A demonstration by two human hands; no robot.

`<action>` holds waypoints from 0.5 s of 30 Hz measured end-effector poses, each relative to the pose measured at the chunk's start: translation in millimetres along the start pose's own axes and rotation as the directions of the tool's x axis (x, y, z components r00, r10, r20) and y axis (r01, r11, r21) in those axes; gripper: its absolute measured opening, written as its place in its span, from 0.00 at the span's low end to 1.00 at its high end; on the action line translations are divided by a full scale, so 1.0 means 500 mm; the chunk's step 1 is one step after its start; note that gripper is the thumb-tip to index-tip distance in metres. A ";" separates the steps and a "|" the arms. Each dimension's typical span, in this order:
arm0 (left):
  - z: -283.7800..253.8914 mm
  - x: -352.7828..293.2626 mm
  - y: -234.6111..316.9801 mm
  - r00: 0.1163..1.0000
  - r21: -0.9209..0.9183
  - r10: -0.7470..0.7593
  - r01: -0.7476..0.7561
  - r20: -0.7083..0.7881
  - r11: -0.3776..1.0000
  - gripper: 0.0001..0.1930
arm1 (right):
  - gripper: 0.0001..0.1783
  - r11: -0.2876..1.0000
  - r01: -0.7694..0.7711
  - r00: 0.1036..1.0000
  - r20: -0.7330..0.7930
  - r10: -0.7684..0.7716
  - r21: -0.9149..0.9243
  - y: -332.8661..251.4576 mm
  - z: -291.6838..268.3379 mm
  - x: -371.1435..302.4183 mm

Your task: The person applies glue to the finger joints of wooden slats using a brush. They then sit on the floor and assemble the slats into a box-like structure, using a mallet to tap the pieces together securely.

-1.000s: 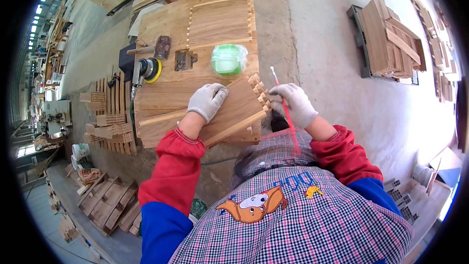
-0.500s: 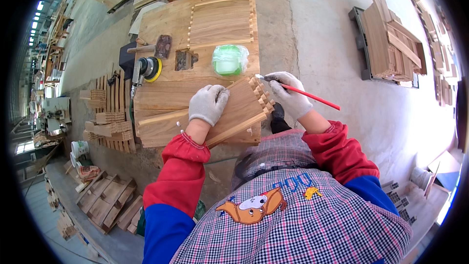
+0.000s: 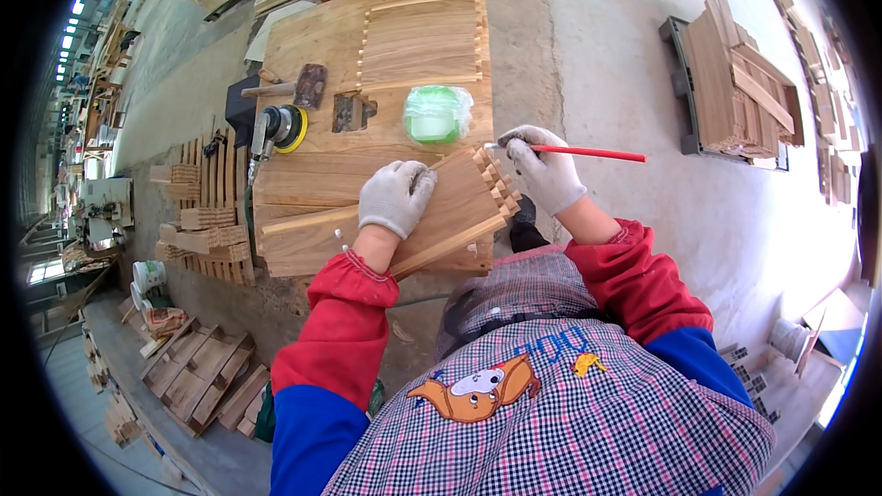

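Note:
My left hand (image 3: 397,198), in a white glove, closes over the far edge of a wooden panel (image 3: 450,195) and rests on its face. The panel lies at a slant on the bench, its right end cut into a row of joint teeth and its near side edged by a strip. In my gloved right hand (image 3: 544,168) is a thin red-handled brush (image 3: 593,153), pinched near its pale tip. That tip is at the far corner of the toothed end; whether it touches the wood I cannot tell. A green tub wrapped in clear plastic (image 3: 438,114) stands just beyond the panel.
On the wooden bench (image 3: 303,165) lie another toothed panel (image 3: 421,41), a mallet (image 3: 310,86) and a sander with a yellow-edged pad (image 3: 287,129). The bench top has a rectangular cut-out (image 3: 350,112). Stacked boards (image 3: 730,83) stand on a pallet to the right.
My right hand has shifted slightly up and left, and the brush handle has swung from a downward slant to nearly level. My left hand keeps its place on the panel.

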State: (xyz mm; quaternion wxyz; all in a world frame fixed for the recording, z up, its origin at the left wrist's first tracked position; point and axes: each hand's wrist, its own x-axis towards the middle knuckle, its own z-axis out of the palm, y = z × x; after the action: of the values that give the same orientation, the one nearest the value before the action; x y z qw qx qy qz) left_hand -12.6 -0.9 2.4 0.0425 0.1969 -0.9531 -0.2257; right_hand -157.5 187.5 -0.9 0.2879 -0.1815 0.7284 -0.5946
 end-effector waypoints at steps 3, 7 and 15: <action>-0.003 0.000 0.002 1.000 -0.003 -0.008 0.008 0.005 1.000 0.13 | 0.08 0.977 0.170 0.984 -0.028 -0.175 -0.124 0.009 0.005 0.012; -0.002 -0.001 -0.001 1.000 0.000 -0.008 0.008 0.003 1.000 0.13 | 0.08 0.950 0.232 0.971 -0.014 -0.240 -0.208 0.015 0.007 -0.010; -0.001 0.001 0.000 1.000 0.000 -0.005 0.005 -0.005 1.000 0.12 | 0.09 0.978 0.172 0.982 -0.060 -0.180 -0.117 0.053 -0.014 -0.023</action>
State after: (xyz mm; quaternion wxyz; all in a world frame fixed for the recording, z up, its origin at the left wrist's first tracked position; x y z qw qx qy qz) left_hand -13.0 -1.1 2.9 0.0441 0.1996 -0.9526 -0.2252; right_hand -150.7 205.7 -23.1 0.1978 -0.2399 0.7513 -0.5821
